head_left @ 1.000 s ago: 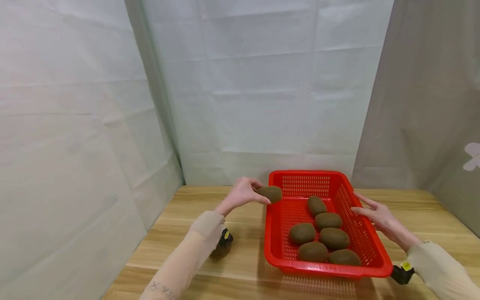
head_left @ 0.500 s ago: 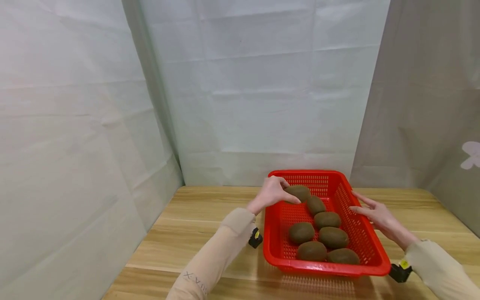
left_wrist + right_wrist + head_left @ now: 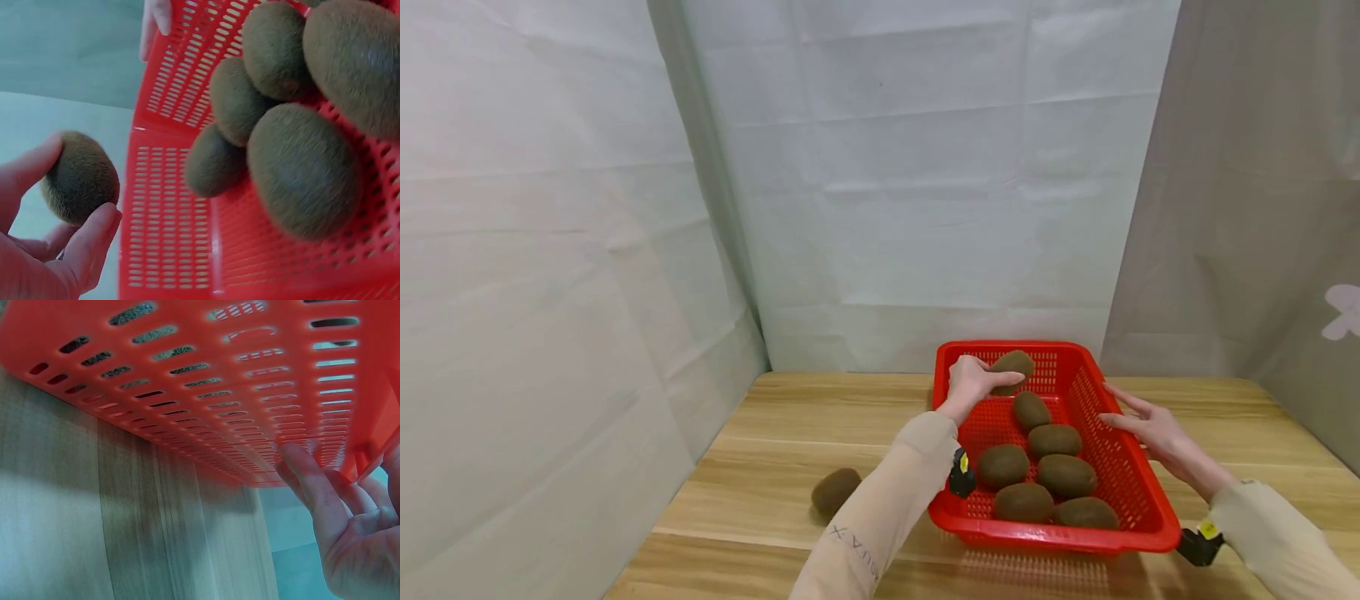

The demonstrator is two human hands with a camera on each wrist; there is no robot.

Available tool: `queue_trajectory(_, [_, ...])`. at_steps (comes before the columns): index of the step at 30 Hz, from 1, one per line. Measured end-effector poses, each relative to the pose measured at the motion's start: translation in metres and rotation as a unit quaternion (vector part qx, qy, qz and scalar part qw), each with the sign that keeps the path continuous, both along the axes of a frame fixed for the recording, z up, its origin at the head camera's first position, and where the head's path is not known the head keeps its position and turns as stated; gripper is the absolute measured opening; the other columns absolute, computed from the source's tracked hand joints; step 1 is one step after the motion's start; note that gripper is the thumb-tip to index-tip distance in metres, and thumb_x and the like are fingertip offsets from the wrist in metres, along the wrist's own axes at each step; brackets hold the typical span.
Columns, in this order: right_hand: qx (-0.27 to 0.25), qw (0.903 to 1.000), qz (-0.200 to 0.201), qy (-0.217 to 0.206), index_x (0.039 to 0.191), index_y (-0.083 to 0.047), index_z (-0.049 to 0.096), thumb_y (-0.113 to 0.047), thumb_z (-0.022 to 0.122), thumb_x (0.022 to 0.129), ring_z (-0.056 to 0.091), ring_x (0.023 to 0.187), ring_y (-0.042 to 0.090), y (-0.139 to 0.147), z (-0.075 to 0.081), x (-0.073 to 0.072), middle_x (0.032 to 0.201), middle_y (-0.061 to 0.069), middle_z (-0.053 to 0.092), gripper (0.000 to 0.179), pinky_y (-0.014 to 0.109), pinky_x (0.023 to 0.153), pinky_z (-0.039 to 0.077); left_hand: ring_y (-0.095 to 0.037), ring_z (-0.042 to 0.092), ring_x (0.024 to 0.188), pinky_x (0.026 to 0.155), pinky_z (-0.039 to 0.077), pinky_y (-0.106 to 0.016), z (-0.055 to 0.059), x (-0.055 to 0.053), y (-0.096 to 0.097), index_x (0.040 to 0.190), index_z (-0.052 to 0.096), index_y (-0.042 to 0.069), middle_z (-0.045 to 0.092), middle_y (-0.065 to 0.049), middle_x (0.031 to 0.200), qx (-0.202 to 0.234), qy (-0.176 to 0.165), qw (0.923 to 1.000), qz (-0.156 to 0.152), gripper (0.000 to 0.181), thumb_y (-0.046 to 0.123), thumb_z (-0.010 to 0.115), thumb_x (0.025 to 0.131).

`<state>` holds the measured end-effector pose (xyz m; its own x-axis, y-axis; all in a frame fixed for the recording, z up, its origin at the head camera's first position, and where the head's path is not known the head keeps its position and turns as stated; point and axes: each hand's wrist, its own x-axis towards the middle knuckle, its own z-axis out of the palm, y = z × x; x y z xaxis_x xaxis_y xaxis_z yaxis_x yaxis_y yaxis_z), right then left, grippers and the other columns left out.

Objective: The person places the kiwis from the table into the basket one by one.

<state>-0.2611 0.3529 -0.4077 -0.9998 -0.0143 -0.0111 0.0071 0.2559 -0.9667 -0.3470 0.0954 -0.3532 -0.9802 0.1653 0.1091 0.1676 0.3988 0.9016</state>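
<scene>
A brown fuzzy kiwi (image 3: pixel 1015 367) is pinched between the thumb and fingers of my left hand (image 3: pixel 972 385), over the far left part of the red plastic basket (image 3: pixel 953 521). In the left wrist view this kiwi (image 3: pixel 81 178) appears beside the basket rim, apart from the others. Several kiwis (image 3: pixel 1066 475) lie inside the basket, mostly toward its near and right side. My right hand (image 3: pixel 1161 433) holds the basket's right rim. The right wrist view shows its fingers (image 3: pixel 306 472) under the rim against the slotted outer wall.
Another kiwi (image 3: pixel 835 493) lies on the wooden table (image 3: pixel 760 500) left of the basket, beside my left forearm. Pale cloth (image 3: pixel 910 208) hangs behind the table, with more cloth on both sides.
My left hand has carried its kiwi rightward from the basket's left rim to over the inside, tilting it upward. The kiwi on the table shows more fully. My right hand stays put.
</scene>
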Motion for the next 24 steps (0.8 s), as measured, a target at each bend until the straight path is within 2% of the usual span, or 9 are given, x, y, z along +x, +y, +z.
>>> queue_trajectory(2, [0.0, 1.0, 0.0, 0.0, 0.144, -0.005, 0.015, -0.026, 0.057, 0.09, 0.062, 0.081, 0.032, 0.0, 0.0, 0.0, 0.117, 0.031, 0.049, 0.071, 0.045, 0.064, 0.05, -0.014, 0.046, 0.038, 0.044, 0.045, -0.027, -0.006, 0.0, 0.004, 0.044, 0.036, 0.012, 0.038, 0.0, 0.04, 0.026, -0.017, 0.9994, 0.014, 0.054, 0.028, 0.083, 0.064])
queue_trajectory(5, [-0.001, 1.0, 0.0, -0.001, 0.144, -0.006, 0.015, -0.026, 0.057, 0.09, 0.062, 0.082, 0.032, 0.001, 0.0, 0.0, 0.12, 0.032, 0.046, 0.071, 0.046, 0.065, 0.05, -0.019, 0.056, 0.046, 0.053, 0.05, -0.03, -0.015, 0.0, 0.011, 0.049, 0.043, 0.01, 0.049, -0.006, 0.05, 0.074, -0.055, 0.9952, 0.033, 0.046, 0.027, 0.083, 0.065])
queue_trajectory(9, [0.0, 1.0, -0.002, -0.004, 0.144, -0.007, 0.016, -0.027, 0.058, 0.089, 0.062, 0.083, 0.031, 0.0, -0.003, -0.001, 0.119, 0.03, 0.048, 0.072, 0.045, 0.066, 0.05, -0.024, 0.062, 0.064, 0.059, 0.051, -0.031, -0.027, -0.003, 0.018, 0.073, 0.057, 0.002, 0.055, -0.008, 0.068, 0.134, -0.097, 0.9846, 0.057, 0.035, 0.026, 0.082, 0.066])
queue_trajectory(13, [0.0, 1.0, -0.001, -0.003, 0.144, -0.008, 0.015, -0.027, 0.058, 0.09, 0.062, 0.081, 0.031, -0.001, -0.003, -0.002, 0.117, 0.029, 0.051, 0.072, 0.045, 0.065, 0.05, -0.022, 0.061, 0.07, 0.058, 0.051, -0.029, -0.036, -0.005, 0.019, 0.1, 0.056, -0.003, 0.055, -0.005, 0.079, 0.165, -0.117, 0.9763, 0.077, 0.049, 0.026, 0.08, 0.069])
queue_trajectory(18, [-0.003, 1.0, -0.003, -0.004, 0.144, -0.007, 0.016, -0.027, 0.058, 0.089, 0.063, 0.079, 0.032, 0.0, -0.002, 0.0, 0.114, 0.027, 0.053, 0.073, 0.046, 0.064, 0.05, -0.018, 0.056, 0.074, 0.061, 0.05, -0.028, -0.043, -0.003, 0.018, 0.117, 0.048, -0.003, 0.052, -0.006, 0.09, 0.168, -0.149, 0.9705, 0.088, 0.064, 0.028, 0.079, 0.071])
queue_trajectory(21, [-0.004, 1.0, -0.003, -0.003, 0.144, -0.007, 0.015, -0.027, 0.058, 0.089, 0.063, 0.079, 0.032, 0.0, -0.001, 0.001, 0.114, 0.028, 0.053, 0.073, 0.046, 0.064, 0.05, -0.018, 0.056, 0.072, 0.059, 0.051, -0.029, -0.046, -0.004, 0.019, 0.112, 0.052, -0.003, 0.053, -0.006, 0.087, 0.157, -0.14, 0.9728, 0.096, 0.059, 0.028, 0.079, 0.07])
queue_trajectory(24, [-0.003, 1.0, -0.004, -0.002, 0.144, -0.007, 0.016, -0.027, 0.059, 0.089, 0.063, 0.079, 0.031, 0.001, 0.0, 0.002, 0.114, 0.027, 0.053, 0.072, 0.045, 0.063, 0.05, -0.02, 0.057, 0.062, 0.053, 0.05, -0.03, -0.05, -0.006, 0.022, 0.091, 0.06, -0.002, 0.054, -0.005, 0.074, 0.131, -0.109, 0.9787, 0.114, 0.044, 0.028, 0.081, 0.067])
